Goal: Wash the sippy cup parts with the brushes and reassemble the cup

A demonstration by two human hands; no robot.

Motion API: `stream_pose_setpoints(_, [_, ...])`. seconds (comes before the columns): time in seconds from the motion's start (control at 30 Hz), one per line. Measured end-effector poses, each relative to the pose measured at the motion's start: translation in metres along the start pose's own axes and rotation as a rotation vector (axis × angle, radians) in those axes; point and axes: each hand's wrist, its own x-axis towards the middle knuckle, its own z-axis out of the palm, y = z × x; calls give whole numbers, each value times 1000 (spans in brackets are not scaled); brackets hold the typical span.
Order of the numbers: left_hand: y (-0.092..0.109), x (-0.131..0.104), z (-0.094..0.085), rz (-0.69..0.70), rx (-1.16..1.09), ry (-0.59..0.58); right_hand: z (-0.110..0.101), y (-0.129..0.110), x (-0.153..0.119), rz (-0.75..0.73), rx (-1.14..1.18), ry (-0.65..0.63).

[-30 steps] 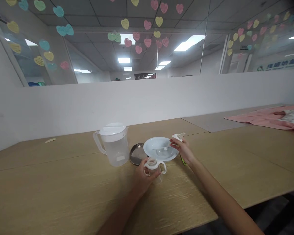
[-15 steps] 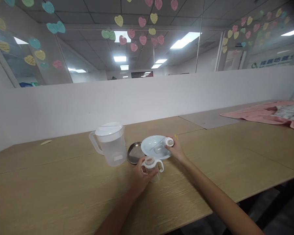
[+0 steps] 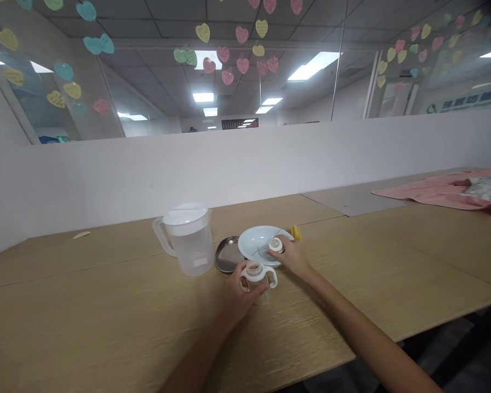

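My left hand [image 3: 242,292] is wrapped round a clear bottle [image 3: 256,273] with a white collar and handles; its mouth is uncovered. In my right hand [image 3: 292,255] is a white cap [image 3: 275,245], held by the fingers over the right part of a pale blue bowl [image 3: 251,238]. Something clear lies in the bowl, partly hidden by the cap and fingers. A round metal tray [image 3: 229,255] sits left of the bowl, just beyond the bottle.
A lidded clear pitcher [image 3: 194,248] stands left of the tray. A yellow item [image 3: 295,233] shows behind the bowl. Pink cloth [image 3: 433,191] lies at the far right. The white wall [image 3: 229,169] borders the table's back; its front edge is at lower right.
My right hand has moved slightly left and down with the cap, which is now tilted differently. More of the yellow item shows. My left hand still holds the bottle.
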Motion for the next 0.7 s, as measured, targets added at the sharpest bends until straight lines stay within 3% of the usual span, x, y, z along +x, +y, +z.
stream_pose_setpoints(0.2, [0,0,0,15,1,3,-3,-5,0,-17,20,-3])
stream_pose_setpoints(0.43, [3,-1,-1,-9,8,5,0,1,4,-46,257,141])
stream_pose_setpoints(0.6, [1,-1,-1,-12,17,0,-2,1,4,-85,178,164])
stream_pose_setpoints(0.7, [0,-1,0,-7,25,1,-3,-2,3,-44,166,108])
